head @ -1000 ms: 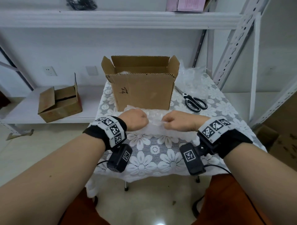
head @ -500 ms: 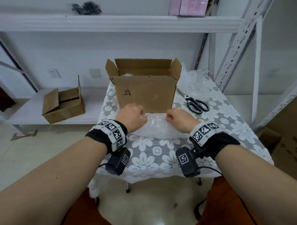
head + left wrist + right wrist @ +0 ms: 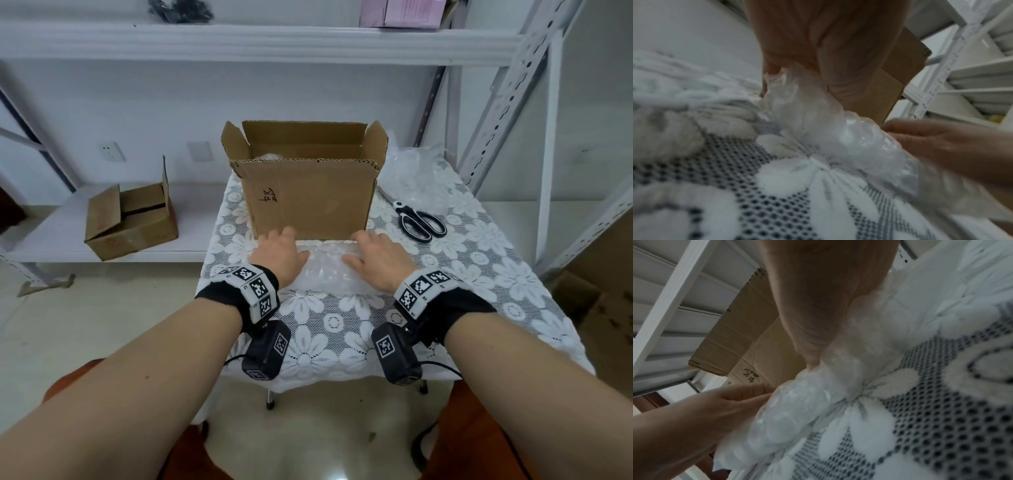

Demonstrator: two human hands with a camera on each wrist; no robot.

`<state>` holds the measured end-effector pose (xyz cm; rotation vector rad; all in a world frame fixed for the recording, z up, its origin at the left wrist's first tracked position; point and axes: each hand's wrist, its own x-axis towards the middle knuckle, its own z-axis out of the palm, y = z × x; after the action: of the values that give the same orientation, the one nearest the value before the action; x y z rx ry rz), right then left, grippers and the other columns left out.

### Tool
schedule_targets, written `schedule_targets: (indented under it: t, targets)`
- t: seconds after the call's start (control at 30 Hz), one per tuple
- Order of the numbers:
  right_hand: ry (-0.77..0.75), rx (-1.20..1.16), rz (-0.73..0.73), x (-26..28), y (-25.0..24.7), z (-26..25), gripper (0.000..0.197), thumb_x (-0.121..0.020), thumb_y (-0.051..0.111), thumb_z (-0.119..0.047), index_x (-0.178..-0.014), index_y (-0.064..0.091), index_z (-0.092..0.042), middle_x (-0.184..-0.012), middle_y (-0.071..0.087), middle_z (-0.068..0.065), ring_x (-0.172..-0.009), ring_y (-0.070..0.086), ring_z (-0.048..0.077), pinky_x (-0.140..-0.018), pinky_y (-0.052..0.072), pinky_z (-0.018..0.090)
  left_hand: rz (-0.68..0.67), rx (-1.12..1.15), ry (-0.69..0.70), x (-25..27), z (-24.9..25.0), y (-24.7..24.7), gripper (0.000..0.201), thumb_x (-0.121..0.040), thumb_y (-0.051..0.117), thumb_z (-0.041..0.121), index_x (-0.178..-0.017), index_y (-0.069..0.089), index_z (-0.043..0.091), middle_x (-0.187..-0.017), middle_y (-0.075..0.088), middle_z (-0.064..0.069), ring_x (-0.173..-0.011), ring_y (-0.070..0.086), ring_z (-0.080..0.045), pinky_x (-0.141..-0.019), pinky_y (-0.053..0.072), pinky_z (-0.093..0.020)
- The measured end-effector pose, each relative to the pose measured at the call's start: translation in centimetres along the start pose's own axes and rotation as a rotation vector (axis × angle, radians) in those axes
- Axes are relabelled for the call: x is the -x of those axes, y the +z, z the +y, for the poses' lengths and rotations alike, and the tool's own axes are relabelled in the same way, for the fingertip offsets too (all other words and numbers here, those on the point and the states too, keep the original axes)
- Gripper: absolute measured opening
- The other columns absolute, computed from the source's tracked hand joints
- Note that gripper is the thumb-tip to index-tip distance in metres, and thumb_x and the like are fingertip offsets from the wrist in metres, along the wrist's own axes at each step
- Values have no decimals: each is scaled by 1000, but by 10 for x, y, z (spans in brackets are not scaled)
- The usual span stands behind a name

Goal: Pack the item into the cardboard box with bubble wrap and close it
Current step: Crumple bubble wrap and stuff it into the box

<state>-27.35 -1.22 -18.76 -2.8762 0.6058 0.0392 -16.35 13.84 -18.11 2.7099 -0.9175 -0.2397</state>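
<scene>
Now, taking it from the hands outward:

Left hand (image 3: 278, 255): lying palm down on the left end of the bubble wrap roll (image 3: 325, 270), fingers fairly straight and spread, pressing rather than clutching; thumb tucked against the film in the left wrist view.

Right hand (image 3: 378, 258): mirroring it on the right end, fingers extended forward, palm flat on the film, nothing pinched.

Step in hand: judging by the flat palms, rolling or pressing the bundle forward across the tablecloth (image 3: 342, 329) to tighten the wrap.

Doing it well: keeping both palms level and moving together so the roll is tracking straight; pressing lightly enough to avoid popping bubbles or crushing whatever is inside; tucking the loose ends under before lifting.

Item: not showing through the cloudy film; probably rolled inside, though not confirmable.

Roll's place: lying on the tablecloth, its far edge just beside the near wall of the cardboard box (image 3: 308, 202), possibly touching it.

Box: standing upright, all visible flaps raised, some clear wrap already peeking over the near rim.

Caution: rolling further is risking a shove against the box, so lifting over the rim is looking like the sounder move.

Further out: scissors (image 3: 419, 221) lying to the right of the box, well apart from the hands; more loose film (image 3: 416, 171) heaped behind them; smaller box (image 3: 132, 221) sitting on the low shelf to the left.
</scene>
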Motion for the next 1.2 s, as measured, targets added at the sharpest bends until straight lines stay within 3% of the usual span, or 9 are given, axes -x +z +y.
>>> schedule_targets:
  t: [0.13, 0.3, 0.47, 0.6, 0.7, 0.87, 1.0, 1.13, 1.2]
  targets:
    - [38, -30, -109, -4, 0, 3, 68, -89, 42, -61, -141, 33, -18, -143, 43, 6, -128, 41, 24, -105, 38, 45, -65, 106, -107, -8, -7, 2, 59, -92, 52, 47, -134, 38, 7, -130, 53, -15, -116, 53, -30, -97, 46, -44]
    - [31, -56, -83, -6, -4, -1, 73, -83, 60, -54, -142, 34, -19, -141, 42, 8, -129, 38, 25, -105, 36, 41, -114, 123, -136, -10, -14, -2, 87, -77, 56, 71, -133, 43, 6, -130, 55, -13, -117, 54, -29, -92, 47, -37]
    - [38, -93, -79, -6, -9, -5, 74, -76, 70, -50, -137, 40, -22, -135, 45, 8, -126, 38, 24, -101, 39, 40, -76, 212, -29, -3, -13, -12, 80, -65, 73, 64, -120, 50, 11, -121, 55, -8, -104, 53, -21, -86, 47, -32]
    - [48, -72, -38, -5, -13, -7, 44, -73, 74, -46, -101, 55, -18, -109, 52, 6, -104, 48, 22, -89, 45, 37, -52, 240, 72, 2, -4, -21, 63, -62, 82, 52, -102, 46, 19, -105, 56, -1, -91, 54, -16, -71, 43, -26]
    - [76, -134, -6, -1, -19, -8, 40, -72, 76, -43, -71, 43, -21, -81, 49, -2, -79, 49, 19, -73, 46, 33, 31, 292, 192, 5, 6, -31, 74, -58, 86, 45, -116, 46, 22, -117, 59, 1, -102, 59, -18, -86, 50, -32]
    - [122, -472, 20, 3, -32, -1, 33, -75, 78, -30, -93, 59, -11, -86, 62, 3, -78, 60, 21, -65, 47, 29, 188, 525, 359, 13, 27, -50, 101, -57, 90, 28, -141, 35, 24, -133, 51, 4, -113, 49, -12, -100, 41, -26]
    - [171, -821, 93, 9, -39, 1, 51, -77, 78, -17, -121, 53, -8, -111, 60, 0, -97, 58, 19, -83, 47, 31, 254, 735, 368, 16, 39, -60, 110, -55, 91, 29, -145, 30, 22, -125, 47, 8, -112, 47, -6, -97, 40, -19]
    - [233, -1259, 133, 14, -41, -1, 21, -80, 74, -8, -98, 66, -15, -104, 71, 4, -90, 68, 15, -76, 56, 25, 141, 901, 245, 15, 35, -64, 124, -55, 92, 30, -151, 13, 31, -141, 43, -5, -118, 51, -13, -98, 47, -32]
    - [277, -1446, 120, 13, -40, -3, 24, -81, 72, -5, -104, 67, -6, -102, 73, 9, -93, 70, 23, -72, 57, 27, 81, 965, 215, 18, 33, -62, 120, -61, 90, 21, -150, 10, 38, -135, 49, -9, -108, 60, -15, -88, 54, -31]
